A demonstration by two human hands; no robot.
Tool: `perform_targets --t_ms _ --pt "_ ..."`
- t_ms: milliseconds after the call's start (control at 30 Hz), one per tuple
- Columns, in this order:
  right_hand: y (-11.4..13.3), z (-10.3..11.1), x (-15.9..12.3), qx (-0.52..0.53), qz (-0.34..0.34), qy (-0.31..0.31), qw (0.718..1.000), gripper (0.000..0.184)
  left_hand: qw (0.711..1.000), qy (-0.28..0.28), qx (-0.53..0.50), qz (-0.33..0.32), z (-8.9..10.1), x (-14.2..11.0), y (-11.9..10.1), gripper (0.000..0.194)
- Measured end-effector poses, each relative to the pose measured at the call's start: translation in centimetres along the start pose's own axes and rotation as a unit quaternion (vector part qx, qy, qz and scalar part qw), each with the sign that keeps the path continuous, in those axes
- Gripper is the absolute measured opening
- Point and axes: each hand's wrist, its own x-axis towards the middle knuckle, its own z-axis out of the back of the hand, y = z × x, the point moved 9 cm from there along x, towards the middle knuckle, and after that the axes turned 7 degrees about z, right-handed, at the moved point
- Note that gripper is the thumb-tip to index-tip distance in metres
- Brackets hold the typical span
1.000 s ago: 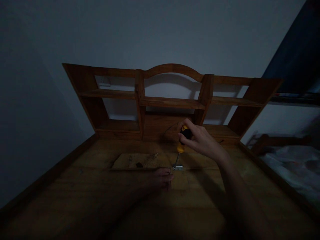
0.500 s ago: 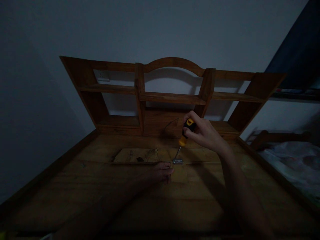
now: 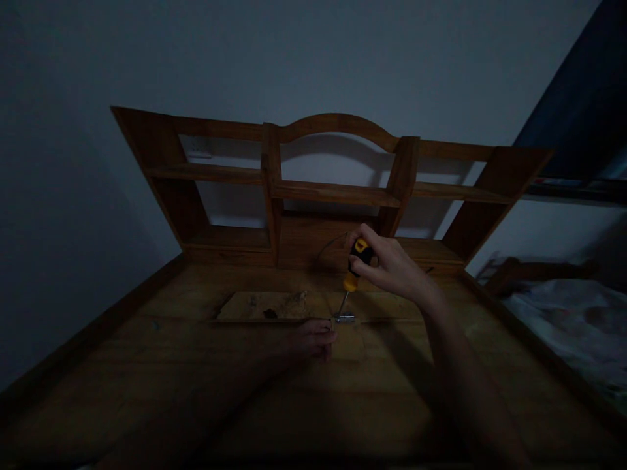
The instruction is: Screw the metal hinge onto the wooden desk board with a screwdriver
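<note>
My right hand (image 3: 389, 266) is closed round the yellow and black handle of a screwdriver (image 3: 353, 273). Its shaft slants down to a small metal hinge (image 3: 345, 318) lying on the wooden desk top (image 3: 304, 398). My left hand (image 3: 313, 339) rests on the desk just left of and below the hinge, fingers curled near the screwdriver's tip; what they pinch, if anything, is too dark to make out. A lighter wooden panel (image 3: 267, 305) lies flat beside the hinge, to its left.
A wooden hutch with shelves and an arched top (image 3: 337, 189) stands at the back of the desk against a pale wall. Raised desk edges run along the left (image 3: 93, 339) and right. A bed with light bedding (image 3: 578, 326) is at the right.
The view has shifted slightly. My right hand has turned on the screwdriver handle, and the tip has stayed on the hinge. My left hand has stayed beside the hinge.
</note>
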Motion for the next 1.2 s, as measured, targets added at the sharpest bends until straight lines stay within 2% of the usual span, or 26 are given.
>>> perform_targets --t_ms 133,433,900,1200 --pt "-0.11 0.14 -0.01 -0.003 -0.007 0.000 1.000 0.019 1.000 -0.008 0.000 0.004 -0.20 -0.15 -0.18 0.050" --pt "-0.08 0.84 -0.17 -0.010 -0.011 -0.013 1.000 0.018 1.000 -0.010 -0.004 0.001 -0.18 -0.61 -0.33 0.045" --pt "-0.09 0.19 -0.08 -0.010 -0.020 0.000 1.000 0.020 1.000 -0.003 0.025 -0.015 -0.05 -0.29 -0.24 0.042" --pt "0.35 0.24 0.06 -0.016 -0.001 -0.001 1.000 0.019 1.000 0.003 -0.002 -0.003 -0.16 -0.34 -0.33 0.042"
